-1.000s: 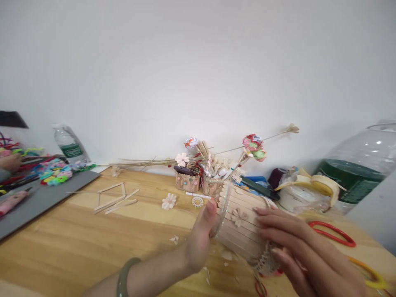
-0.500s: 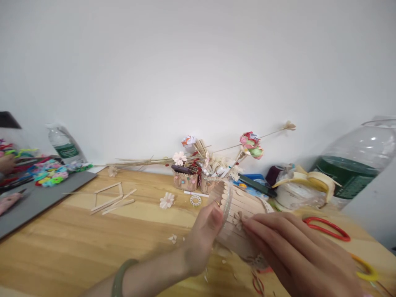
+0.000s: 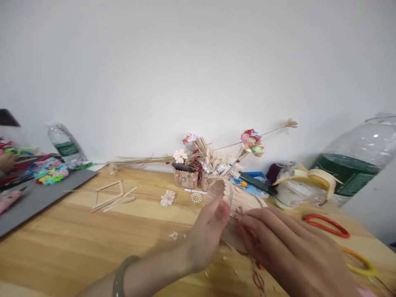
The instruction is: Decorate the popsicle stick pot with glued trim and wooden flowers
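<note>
"Since a second ago, the right hand [image 3: 287, 243] has slid from the lace end of the stick cup [image 3: 247, 198] up to the little flower [image 3: 238, 211] on its side."

"Is it gripping the flower?"

"I can't tell whether it pinches or only presses; the fingers are bunched close together, tips at the petals."

"And the left hand [image 3: 204, 235]?"

"Closed on the cup's rim end, thumb by the glittery trim [image 3: 229, 193], other fingers mostly hidden. The cup is tilted between both hands, its mouth toward the left, over the wooden table [image 3: 139, 231]."

"What's close by?"

"Just beyond it, two small decorated pots [image 3: 186, 179], both filled; in front of them, a white ring [image 3: 196, 202] and a loose pale flower [image 3: 167, 198]."

"Farther out?"

"Thin wooden sticks [image 3: 108, 202] on the left, with a small bottle [image 3: 66, 145] behind them against the wall [image 3: 192, 74]. On the right, a red loop handle [image 3: 332, 220], a yellow loop [image 3: 368, 268], a banana peel [image 3: 324, 177] and a big bottle [image 3: 349, 170]."
</note>
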The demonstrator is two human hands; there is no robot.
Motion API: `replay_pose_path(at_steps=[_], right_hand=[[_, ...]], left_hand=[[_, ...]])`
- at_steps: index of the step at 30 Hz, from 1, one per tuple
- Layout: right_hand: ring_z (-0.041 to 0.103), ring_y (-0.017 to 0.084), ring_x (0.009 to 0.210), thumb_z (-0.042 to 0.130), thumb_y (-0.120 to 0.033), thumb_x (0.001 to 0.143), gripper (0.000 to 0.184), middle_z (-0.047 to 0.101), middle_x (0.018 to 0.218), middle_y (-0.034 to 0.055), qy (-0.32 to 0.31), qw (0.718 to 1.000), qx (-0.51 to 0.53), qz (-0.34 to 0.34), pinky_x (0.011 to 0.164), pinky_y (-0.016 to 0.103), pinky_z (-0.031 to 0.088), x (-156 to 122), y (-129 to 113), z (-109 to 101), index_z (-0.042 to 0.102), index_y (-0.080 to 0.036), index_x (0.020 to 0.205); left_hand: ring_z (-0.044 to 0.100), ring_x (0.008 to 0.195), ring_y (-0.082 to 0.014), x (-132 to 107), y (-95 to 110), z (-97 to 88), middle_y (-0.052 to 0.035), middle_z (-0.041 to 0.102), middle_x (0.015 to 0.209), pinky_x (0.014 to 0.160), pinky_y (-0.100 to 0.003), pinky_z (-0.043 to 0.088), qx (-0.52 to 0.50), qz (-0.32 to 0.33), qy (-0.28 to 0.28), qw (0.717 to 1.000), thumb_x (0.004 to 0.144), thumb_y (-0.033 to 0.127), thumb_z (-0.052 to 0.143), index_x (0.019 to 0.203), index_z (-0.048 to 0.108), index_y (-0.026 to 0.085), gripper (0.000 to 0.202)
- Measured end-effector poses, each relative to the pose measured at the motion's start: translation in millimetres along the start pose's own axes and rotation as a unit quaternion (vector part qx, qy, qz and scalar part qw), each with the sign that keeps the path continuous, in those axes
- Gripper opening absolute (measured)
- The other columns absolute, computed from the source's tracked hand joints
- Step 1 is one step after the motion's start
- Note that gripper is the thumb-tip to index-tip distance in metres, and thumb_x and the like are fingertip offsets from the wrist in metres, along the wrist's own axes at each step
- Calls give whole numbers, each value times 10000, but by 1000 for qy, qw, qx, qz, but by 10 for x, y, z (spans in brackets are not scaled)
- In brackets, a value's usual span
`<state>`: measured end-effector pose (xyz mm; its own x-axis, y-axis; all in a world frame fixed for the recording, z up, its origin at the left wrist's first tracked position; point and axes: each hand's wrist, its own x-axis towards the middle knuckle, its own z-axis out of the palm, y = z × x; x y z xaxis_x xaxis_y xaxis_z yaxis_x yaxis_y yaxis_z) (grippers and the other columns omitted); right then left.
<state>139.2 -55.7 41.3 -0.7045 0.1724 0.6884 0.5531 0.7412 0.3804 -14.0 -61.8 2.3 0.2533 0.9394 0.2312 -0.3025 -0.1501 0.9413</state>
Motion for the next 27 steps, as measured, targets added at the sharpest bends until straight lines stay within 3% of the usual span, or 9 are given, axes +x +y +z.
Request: replay_pose_path(at_steps=[4,7,10,12,16,21,23,27], right_hand=[[590,109,670,448,-136,886,136,634,759,20,31,997,23,73,587,232,420,-110,-62,99,574,-162,841],[601,110,702,478,-153,880,103,639,784,24,48,994,4,98,626,230,419,-175,-96,161,579,-156,860],[610,115,694,476,-171,883,104,642,782,29,67,991,-13,117,641,238,417,-191,-106,180,577,-150,866],[617,120,691,469,-187,888,120,646,783,34,73,989,-19,125,641,241,419,-187,-109,175,580,-146,869],[625,125,691,500,-204,879,107,656,792,32,79,987,-31,140,632,241,423,-200,-128,181,594,-153,867],[642,144,787,535,-174,859,116,676,875,56,87,986,-36,134,759,246,456,-269,-149,238,611,-135,938],[644,159,815,551,-165,846,158,678,913,67,85,989,-47,115,792,259,459,-308,-139,259,612,-137,989],[635,206,910,532,-162,843,281,665,1016,99,53,995,-46,72,841,303,456,-373,-110,272,583,-138,1118]], left_hand=[[456,1220,-241,-9,-28,7,-87,585,1230,1073,-382,280,-23,11,10,1000,904,489,276,1197,538,153,517],[447,1232,-225,-23,-43,25,-78,537,1291,1073,-367,294,-39,37,4,999,897,358,394,1259,453,166,414],[441,1241,-221,-20,-78,49,-81,489,1338,1072,-369,315,-50,46,-30,997,789,133,511,1324,333,179,565],[424,1258,-223,-12,-107,64,-91,469,1354,1089,-386,294,-10,63,-43,997,773,78,485,1336,314,184,598],[396,1278,-236,-10,-138,77,-111,450,1358,1103,-407,273,150,84,-15,985,791,77,448,1325,347,181,553],[435,1227,-300,-47,-174,61,-179,505,1276,1082,-461,285,324,63,47,943,767,138,485,1271,418,109,509],[426,1226,-340,-58,-217,52,-196,518,1261,1078,-501,265,335,67,62,938,764,186,494,1255,447,97,501],[337,1290,-378,-63,-326,48,-148,541,1268,1091,-504,237,259,88,80,959,760,274,506,1256,479,159,510]])
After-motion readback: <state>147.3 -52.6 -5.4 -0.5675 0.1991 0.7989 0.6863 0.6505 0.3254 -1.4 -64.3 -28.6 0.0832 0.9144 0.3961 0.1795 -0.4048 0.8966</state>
